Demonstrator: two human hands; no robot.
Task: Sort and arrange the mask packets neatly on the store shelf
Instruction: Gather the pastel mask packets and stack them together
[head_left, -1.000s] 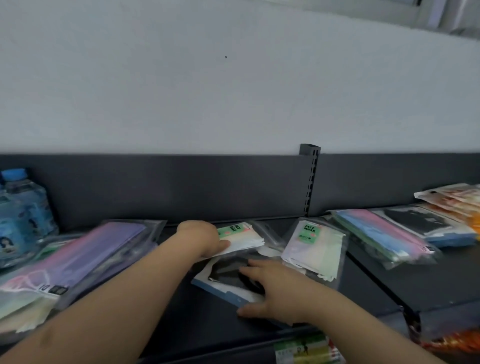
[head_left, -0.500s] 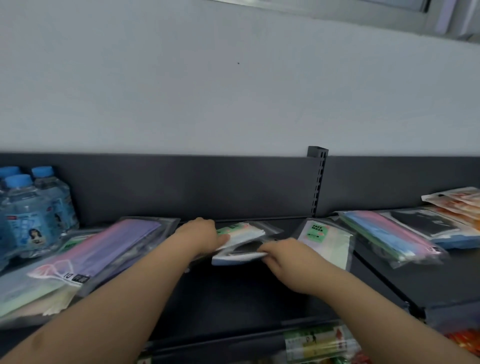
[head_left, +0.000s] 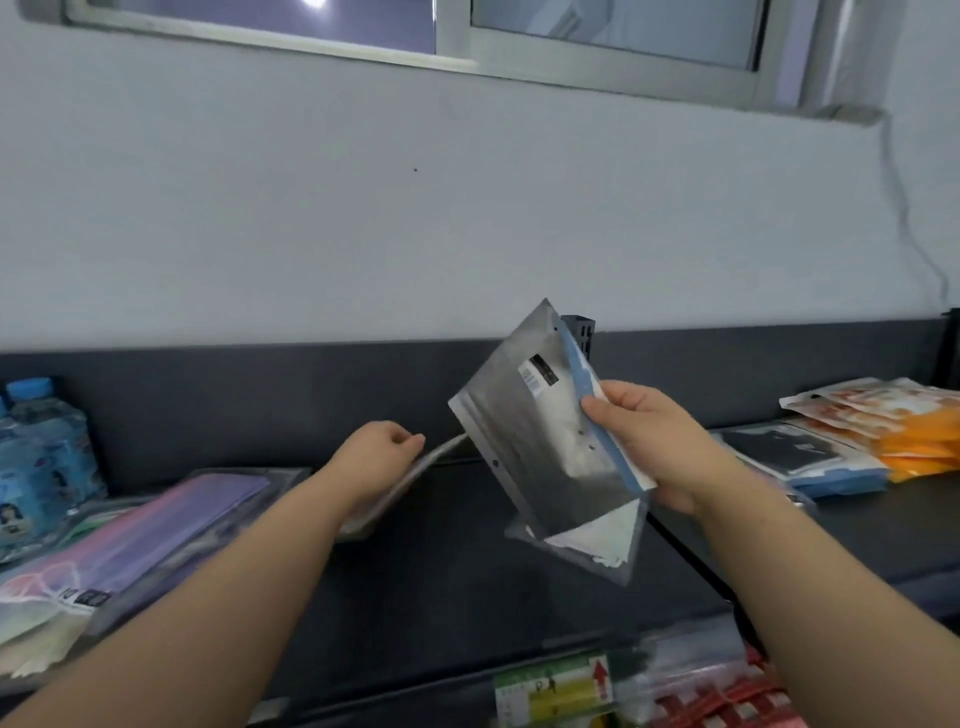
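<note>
Gripping silver packet (head_left: 535, 441), right hand (head_left: 660, 447) lifted above shelf (head_left: 467, 587).

The silver packet (head_left: 524, 415) in the right hand (head_left: 660, 441) has a foil-like back with a dull sheen. The clear sleeve (head_left: 587, 545) beneath it is glossy plastic over white, cloth-like masks. The thin packet (head_left: 415, 475) pinched by the left hand (head_left: 374, 457) shows a pale, blurred sheen. The purple mask packet (head_left: 171, 525) is glossy film. The shelf (head_left: 441, 587) looks like matt dark metal, the water bottles (head_left: 41, 457) clear plastic.
</note>
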